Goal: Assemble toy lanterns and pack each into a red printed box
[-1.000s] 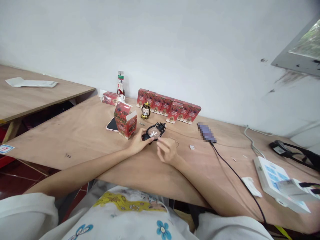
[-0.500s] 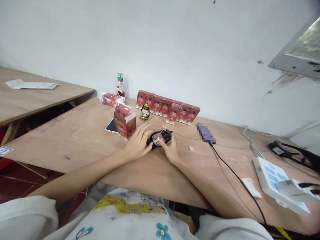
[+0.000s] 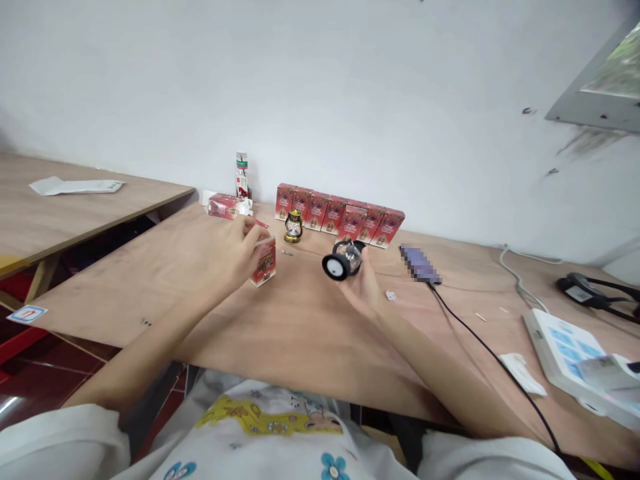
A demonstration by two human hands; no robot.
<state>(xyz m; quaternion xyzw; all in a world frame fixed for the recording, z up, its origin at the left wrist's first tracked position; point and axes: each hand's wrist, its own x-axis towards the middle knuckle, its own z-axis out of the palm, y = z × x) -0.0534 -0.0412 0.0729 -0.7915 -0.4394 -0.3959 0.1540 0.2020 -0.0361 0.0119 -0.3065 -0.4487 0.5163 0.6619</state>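
My right hand (image 3: 366,288) is closed around a small black lantern (image 3: 336,267) with a clear globe, held tipped so its round base with a white disc faces me. At the open red box (image 3: 265,264), my left hand (image 3: 234,255) has its fingers bent over the top edge, gripping it. That hand hides most of the box and the phone beside it. A gold-coloured lantern (image 3: 293,228) stands upright behind, between the box and the row of red boxes (image 3: 334,215).
A red carton (image 3: 223,205) lies at the back left by a clear bottle (image 3: 242,179). To the right are a blurred-out phone (image 3: 420,264) on a black cable, a white power strip (image 3: 560,347), a crumpled white piece (image 3: 523,375) and a black strapped device (image 3: 585,293).
My left hand has left the black lantern and moved left onto the open box. My right hand has lifted the lantern to the right and turned its base towards me.
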